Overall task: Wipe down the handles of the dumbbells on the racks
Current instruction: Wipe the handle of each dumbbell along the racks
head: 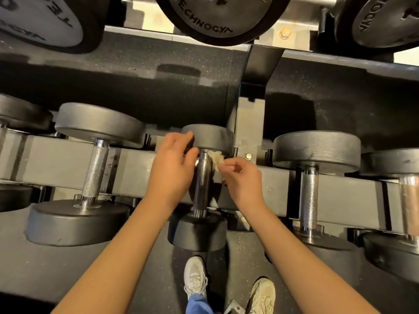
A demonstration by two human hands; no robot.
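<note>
- Chrome handle (201, 184) of the small centre-frame dumbbell (198, 232) is the one being worked on; it lies across the grey rack rails (56, 159).
- The right hand (242, 177) pinches a crumpled beige wipe (216, 158) at the handle's upper end.
- The left hand (172, 168) is loose, fingers nearly straight beside the far head, gripping nothing.
- Progress is likely partial: the knurled handles at left (95, 168) and right (308, 196) show no sign either way.
- The rack's lower tier holds a row of dumbbells; larger Technogym dumbbells (217, 14) sit along the frame's top.

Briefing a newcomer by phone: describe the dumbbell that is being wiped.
On the lower rack's grey beam, just left of the upright post, lies the smallest dumbbell. Only its handle has the right hand pinching a pale cloth against it.
</note>
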